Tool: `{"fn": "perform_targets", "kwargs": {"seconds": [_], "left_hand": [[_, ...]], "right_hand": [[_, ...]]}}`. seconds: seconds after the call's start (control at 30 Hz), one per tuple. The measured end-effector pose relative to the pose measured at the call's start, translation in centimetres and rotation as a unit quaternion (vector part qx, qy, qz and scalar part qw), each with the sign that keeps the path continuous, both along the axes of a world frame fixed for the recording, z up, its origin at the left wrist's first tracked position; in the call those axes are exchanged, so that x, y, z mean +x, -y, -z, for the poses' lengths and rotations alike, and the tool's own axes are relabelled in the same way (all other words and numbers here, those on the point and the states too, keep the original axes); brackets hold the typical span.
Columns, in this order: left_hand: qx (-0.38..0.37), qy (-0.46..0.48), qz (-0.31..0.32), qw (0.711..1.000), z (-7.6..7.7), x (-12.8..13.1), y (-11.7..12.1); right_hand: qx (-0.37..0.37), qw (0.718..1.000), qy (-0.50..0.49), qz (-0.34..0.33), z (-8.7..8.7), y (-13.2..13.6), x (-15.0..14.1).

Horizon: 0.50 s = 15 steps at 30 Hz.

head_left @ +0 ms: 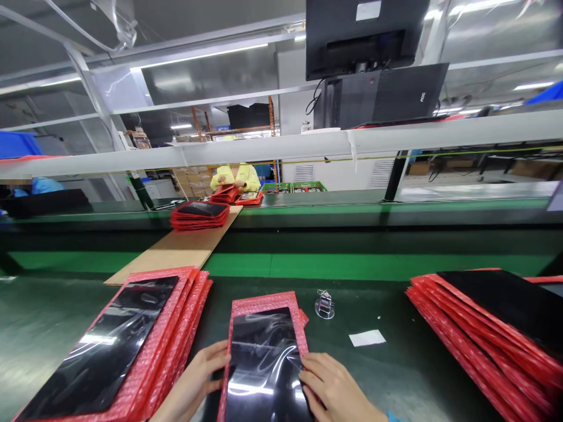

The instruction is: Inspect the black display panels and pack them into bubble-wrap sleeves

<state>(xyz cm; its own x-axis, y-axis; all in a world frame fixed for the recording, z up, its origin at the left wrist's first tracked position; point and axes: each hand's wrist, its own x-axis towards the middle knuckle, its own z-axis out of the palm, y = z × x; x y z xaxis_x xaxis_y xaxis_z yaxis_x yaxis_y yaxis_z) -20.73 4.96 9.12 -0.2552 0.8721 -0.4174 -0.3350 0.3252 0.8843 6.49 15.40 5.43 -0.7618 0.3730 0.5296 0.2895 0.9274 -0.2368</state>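
Note:
In front of me on the dark green bench lies a black glass screen panel under clear film, resting on a red bubble-wrap bag. My left hand grips the left edge of the bag and panel, fingers along the side. My right hand holds the right edge, fingertips on the border of the panel. The lower end of the panel runs out of view. Left of my left hand is a stack of red bubble-wrap bags with another black panel on top.
At right is another stack of red bags topped by a black panel. A small clear stand and a white paper slip lie between. A brown board bridges to the far bench, bearing red bags. A person in yellow works beyond.

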Motion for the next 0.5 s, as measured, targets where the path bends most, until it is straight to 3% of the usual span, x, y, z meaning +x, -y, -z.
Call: {"fn": "perform_targets", "kwargs": {"seconds": [0.13,0.33,0.5], "left_hand": [[0.040,-0.022,-0.024,0.999,-0.1,0.2,-0.9],[0.073,-0.014,0.029,0.997,-1.4,0.8,-1.8],[0.094,-0.039,0.020,0.995,-1.7,2.1,-1.7]], "right_hand": [[0.029,1.000,-0.001,0.001,0.7,0.0,0.0],[0.093,0.996,-0.012,0.004,2.1,-0.2,0.1],[0.066,0.998,-0.005,-0.005,1.4,-0.2,0.2]]}}
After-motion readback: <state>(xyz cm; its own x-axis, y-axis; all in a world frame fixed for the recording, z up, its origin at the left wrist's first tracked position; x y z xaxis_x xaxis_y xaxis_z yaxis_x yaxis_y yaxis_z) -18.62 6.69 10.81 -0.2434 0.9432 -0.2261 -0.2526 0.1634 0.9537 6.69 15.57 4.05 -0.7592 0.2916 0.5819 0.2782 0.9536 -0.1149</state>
